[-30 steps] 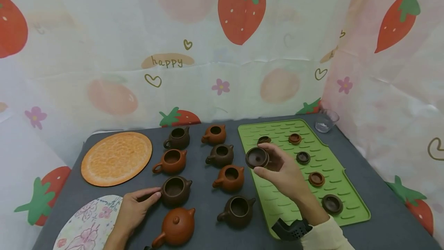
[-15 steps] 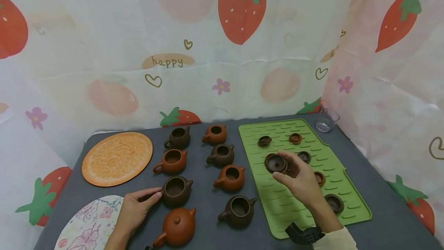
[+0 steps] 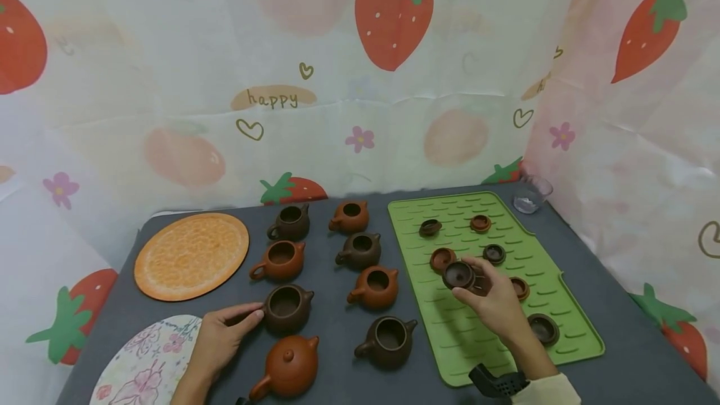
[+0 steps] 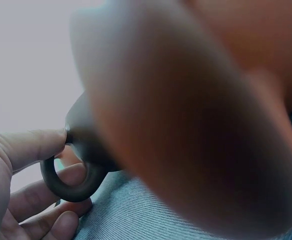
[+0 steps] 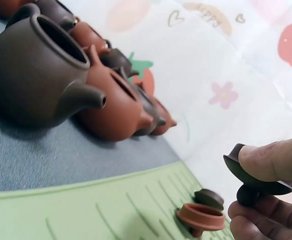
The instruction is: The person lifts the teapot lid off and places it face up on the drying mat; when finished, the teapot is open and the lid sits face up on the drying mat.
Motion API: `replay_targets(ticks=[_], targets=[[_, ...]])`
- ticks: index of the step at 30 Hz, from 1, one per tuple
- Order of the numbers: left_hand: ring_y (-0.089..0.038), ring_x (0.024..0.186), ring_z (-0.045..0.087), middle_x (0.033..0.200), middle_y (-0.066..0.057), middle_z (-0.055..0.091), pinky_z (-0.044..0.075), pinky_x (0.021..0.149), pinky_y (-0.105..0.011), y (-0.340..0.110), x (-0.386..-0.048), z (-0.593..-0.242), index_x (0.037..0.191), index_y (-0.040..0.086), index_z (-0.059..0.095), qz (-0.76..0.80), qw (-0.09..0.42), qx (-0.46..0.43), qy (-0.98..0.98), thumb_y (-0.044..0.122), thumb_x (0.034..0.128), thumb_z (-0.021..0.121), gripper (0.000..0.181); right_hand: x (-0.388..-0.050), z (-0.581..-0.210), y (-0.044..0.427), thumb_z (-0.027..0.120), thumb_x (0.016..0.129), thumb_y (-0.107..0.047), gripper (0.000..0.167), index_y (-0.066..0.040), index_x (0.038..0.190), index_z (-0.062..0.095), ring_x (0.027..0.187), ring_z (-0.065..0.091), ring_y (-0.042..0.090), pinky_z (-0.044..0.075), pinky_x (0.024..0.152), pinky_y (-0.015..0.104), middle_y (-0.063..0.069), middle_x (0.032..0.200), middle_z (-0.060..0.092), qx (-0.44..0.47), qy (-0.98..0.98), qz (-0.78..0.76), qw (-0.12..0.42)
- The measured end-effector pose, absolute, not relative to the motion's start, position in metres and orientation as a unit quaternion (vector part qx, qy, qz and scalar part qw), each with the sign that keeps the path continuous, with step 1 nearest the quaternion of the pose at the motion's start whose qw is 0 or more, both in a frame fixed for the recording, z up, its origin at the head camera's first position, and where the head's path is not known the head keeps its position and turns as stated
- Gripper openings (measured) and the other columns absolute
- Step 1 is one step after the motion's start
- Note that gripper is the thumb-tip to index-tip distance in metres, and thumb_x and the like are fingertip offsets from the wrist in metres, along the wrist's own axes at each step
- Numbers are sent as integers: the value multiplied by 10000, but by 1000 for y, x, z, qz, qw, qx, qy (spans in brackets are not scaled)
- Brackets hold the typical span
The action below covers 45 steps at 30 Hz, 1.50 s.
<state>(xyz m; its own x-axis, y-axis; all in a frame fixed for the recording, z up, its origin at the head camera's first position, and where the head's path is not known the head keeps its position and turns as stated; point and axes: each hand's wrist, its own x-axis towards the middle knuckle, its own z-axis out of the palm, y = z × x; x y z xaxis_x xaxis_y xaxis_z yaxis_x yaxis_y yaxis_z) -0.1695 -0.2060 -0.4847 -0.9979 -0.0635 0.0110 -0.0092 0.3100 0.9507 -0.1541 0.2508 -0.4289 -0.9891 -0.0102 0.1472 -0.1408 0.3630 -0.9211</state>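
Observation:
In the head view, my left hand (image 3: 222, 339) pinches the handle of a dark brown lidless teapot (image 3: 288, 325), standing upright on the grey cloth. The left wrist view shows the thumb and fingers about its looped handle (image 4: 68, 197). My right hand (image 3: 497, 302) grips a dark brown teapot lid (image 3: 458, 275) above the green mat (image 3: 450, 342). In the right wrist view this lid (image 5: 271, 187) is upside down, its knob downward between the fingers. An orange-brown lid (image 3: 442, 259) lies on the mat just behind it.
Several lidless teapots stand in two columns, among them a near dark teapot (image 3: 385, 355). A lidded orange teapot (image 3: 289, 367) is nearest me. Several lids, including a dark lid (image 3: 543, 330), lie on the mat. Round placemats (image 3: 191, 258) are left; a glass cup (image 3: 529, 197) stands back right.
My right hand has carried the dark lid rightward and nearer to me over the mat, uncovering the orange-brown and rear dark lids. My left hand stays at the teapot's handle.

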Motion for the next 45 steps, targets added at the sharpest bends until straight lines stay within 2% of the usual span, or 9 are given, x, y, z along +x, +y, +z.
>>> replay_targets(ticks=[7,14,19,30,40,45], targets=[[-68,973,626,1030,-85,709,475,787,-182,-206,-169,-484,1066,48,756,-596,21,22,-803,241,852,763,288,-156,-439,255,753,847,-67,601,-23,1380,479,962,603,285,510,686,311,200,1234,550,13,-850,524,52],[-80,963,634,1011,-87,713,481,782,-191,-206,-169,-486,1053,41,757,-598,23,24,-801,216,848,768,270,-159,-450,258,746,859,-94,588,-15,1378,482,1056,565,333,496,754,405,222,1319,498,-14,-875,484,25],[-78,961,633,1008,-86,713,479,781,-187,-206,-170,-487,1048,42,759,-592,27,22,-805,215,849,767,264,-159,-455,259,747,856,-88,581,-16,1373,491,1097,536,341,479,785,445,213,1304,505,-20,-881,472,15],[-83,964,632,1014,-84,712,478,786,-191,-207,-169,-486,1050,48,760,-591,24,23,-806,223,847,768,268,-159,-459,258,739,853,-57,590,-40,1385,486,1025,575,334,475,641,357,235,1361,465,-42,-891,452,-15],[-85,962,633,1023,-93,709,486,776,-199,-206,-170,-485,1056,41,757,-593,24,22,-805,210,848,767,268,-160,-458,259,737,858,-72,591,-39,1392,486,1174,493,424,475,744,439,254,1374,462,-25,-912,410,-18],[-77,958,630,1020,-88,710,480,774,-191,-206,-170,-485,1055,39,757,-587,25,24,-809,219,848,767,275,-160,-457,260,740,860,-91,609,-53,1406,473,1164,495,436,485,714,426,269,1384,444,-25,-909,415,-30]])
